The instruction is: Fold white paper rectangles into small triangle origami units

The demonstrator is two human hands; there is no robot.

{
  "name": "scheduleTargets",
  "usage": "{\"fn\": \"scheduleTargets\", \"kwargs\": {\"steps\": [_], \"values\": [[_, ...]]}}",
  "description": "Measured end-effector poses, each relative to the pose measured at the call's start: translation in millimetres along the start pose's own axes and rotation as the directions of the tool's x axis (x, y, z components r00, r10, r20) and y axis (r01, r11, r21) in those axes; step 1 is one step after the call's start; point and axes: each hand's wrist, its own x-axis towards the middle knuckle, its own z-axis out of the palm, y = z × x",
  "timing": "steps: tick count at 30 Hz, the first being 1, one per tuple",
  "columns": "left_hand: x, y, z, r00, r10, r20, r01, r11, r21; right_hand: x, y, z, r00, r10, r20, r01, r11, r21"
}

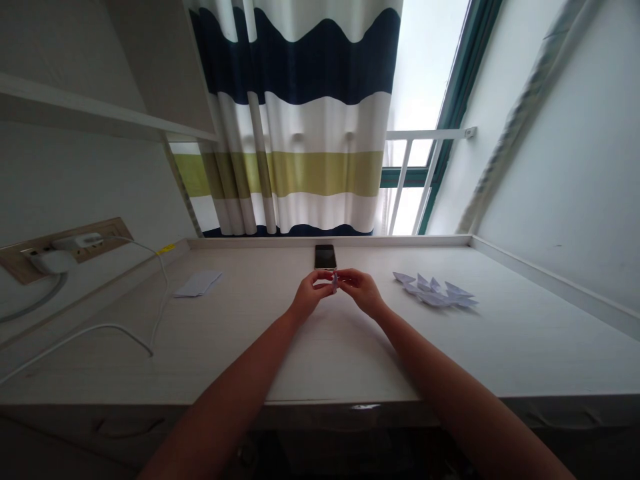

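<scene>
Pinching: the left hand (313, 295) and right hand (361, 292) meet over the middle of the counter (340, 353), fingers curled almost shut, their tips gripping a small folded paper piece (335, 282) from either side.
Paper piece: pale and tiny, held in the air just short of the far edge; the fingers hide its exact shape.
Far edge: a black smartphone (325, 257) lies flat just beyond the hands.
Right side: a loose cluster of white folded paper shapes (434, 291) sits well apart from the right hand.
Left side: a small stack of white paper (198, 283) lies near a white cable (165, 280) running from a charger (47, 261) in a wall socket panel (107, 233).
</scene>
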Motion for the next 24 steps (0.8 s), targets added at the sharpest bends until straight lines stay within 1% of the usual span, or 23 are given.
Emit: {"fn": "scheduleTargets", "kwargs": {"steps": [4,8,12,15,19,24], "values": [[1.4,-1.8,1.3,0.999,-0.006,-0.042,0.005,1.0,-0.026,-1.1,-1.1,1.5,0.996,-0.088,-0.014,0.086,0.991,-0.105],[1.9,-1.2,2.4,0.997,-0.037,-0.069,0.033,0.998,-0.046,-1.4,-1.9,2.5,0.993,-0.114,-0.014,0.11,0.979,-0.172],[2.1,-1.0,1.9,0.997,-0.048,-0.064,0.042,0.995,-0.086,-1.4,-1.8,2.4,0.994,-0.103,-0.031,0.096,0.979,-0.181],[2.5,-1.8,1.1,0.997,-0.053,-0.05,0.046,0.989,-0.142,-1.3,-1.0,2.0,0.991,-0.133,-0.014,0.129,0.975,-0.181],[2.6,-2.2,0.7,0.995,-0.072,-0.067,0.055,0.972,-0.227,-1.2,0.0,1.1,0.983,-0.184,0.001,0.181,0.966,-0.186],[1.2,3.1,1.7,0.994,-0.092,-0.059,0.071,0.955,-0.288,-1.5,-1.0,0.1,0.984,-0.178,0.003,0.174,0.961,-0.215]]}}
